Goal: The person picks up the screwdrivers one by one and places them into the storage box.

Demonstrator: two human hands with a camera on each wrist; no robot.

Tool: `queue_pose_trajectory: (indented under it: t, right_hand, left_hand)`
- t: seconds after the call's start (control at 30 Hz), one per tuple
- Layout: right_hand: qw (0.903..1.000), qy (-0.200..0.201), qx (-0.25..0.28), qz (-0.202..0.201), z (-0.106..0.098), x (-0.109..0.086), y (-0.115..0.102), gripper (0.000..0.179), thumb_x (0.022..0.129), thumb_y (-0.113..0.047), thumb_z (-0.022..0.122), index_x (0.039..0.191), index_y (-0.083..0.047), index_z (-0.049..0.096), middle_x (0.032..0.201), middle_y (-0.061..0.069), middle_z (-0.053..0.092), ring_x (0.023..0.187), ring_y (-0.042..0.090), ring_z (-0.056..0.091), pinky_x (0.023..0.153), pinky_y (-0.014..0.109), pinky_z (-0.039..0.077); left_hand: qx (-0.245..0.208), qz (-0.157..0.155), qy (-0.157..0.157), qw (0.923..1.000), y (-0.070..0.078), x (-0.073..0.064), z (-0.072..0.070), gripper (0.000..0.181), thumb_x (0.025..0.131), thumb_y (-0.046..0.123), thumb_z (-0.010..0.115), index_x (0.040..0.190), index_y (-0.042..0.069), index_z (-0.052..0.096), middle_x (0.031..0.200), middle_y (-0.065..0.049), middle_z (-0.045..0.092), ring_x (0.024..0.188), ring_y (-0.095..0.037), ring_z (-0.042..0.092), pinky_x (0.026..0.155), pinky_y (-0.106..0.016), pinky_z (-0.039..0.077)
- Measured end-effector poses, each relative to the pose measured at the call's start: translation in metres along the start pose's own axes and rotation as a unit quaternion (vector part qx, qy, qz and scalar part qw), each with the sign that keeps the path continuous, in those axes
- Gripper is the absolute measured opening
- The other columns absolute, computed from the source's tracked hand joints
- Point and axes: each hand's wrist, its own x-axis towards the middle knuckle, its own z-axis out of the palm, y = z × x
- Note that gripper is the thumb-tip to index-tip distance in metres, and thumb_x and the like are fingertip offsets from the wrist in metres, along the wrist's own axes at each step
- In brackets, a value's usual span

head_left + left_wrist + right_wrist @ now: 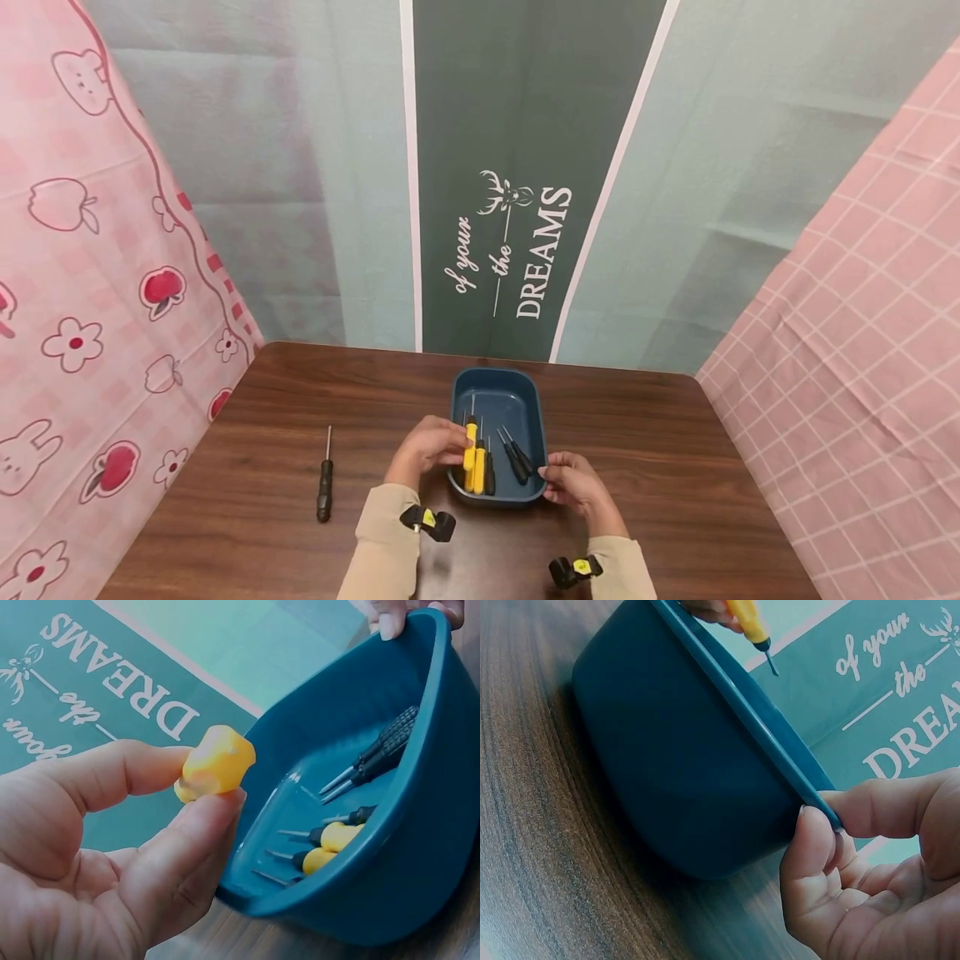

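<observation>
Between thumb and fingers, my left hand [433, 443] pinches a yellow-handled screwdriver [469, 446] over the left side of a blue plastic bin [498, 502]. Its handle end [217, 761] faces the left wrist camera, and the right wrist view shows its dark collar and thin metal shaft above the rim. My right hand [573, 482] pinches the bin's rim [780, 776] at the near right corner. Inside the bin lie yellow-handled screwdrivers [339, 836] and several black-handled screwdrivers [386, 746], their tips pointing away from me in the head view.
On the wooden table [247, 467], left of the bin, lies a single black-handled screwdriver [325, 487]. A green curtain with white lettering [543, 250] hangs behind the table. Pink patterned cloths [862, 333] hang at both sides.
</observation>
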Motion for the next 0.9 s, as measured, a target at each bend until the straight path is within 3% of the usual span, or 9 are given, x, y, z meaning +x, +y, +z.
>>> queue_pose_trajectory:
  t: [0.63,0.9]
  right_hand:
    - [1.0000,0.005,-0.003,0.003,0.001,-0.001,-0.001,0.026,0.085,0.006,0.056,0.104,0.010,0.039,0.071,0.008,0.048,0.057,0.015,0.049,0.051,0.025,0.051]
    - [1.0000,0.002,-0.008,0.003,0.000,0.000,0.000,0.027,0.086,0.005,0.056,0.106,0.011,0.039,0.072,0.009,0.048,0.057,0.016,0.049,0.052,0.026,0.051]
  left_hand:
    - [0.034,-0.007,-0.012,0.9993,0.010,0.008,0.021,0.029,0.079,-0.006,0.067,0.105,-0.014,0.058,0.084,-0.017,0.062,0.070,-0.022,0.064,0.067,-0.035,0.056]
    - [0.032,-0.021,-0.028,0.9989,0.009,0.018,0.031,0.017,0.078,-0.010,0.064,0.093,-0.017,0.061,0.078,-0.015,0.061,0.067,-0.021,0.064,0.064,-0.034,0.056]
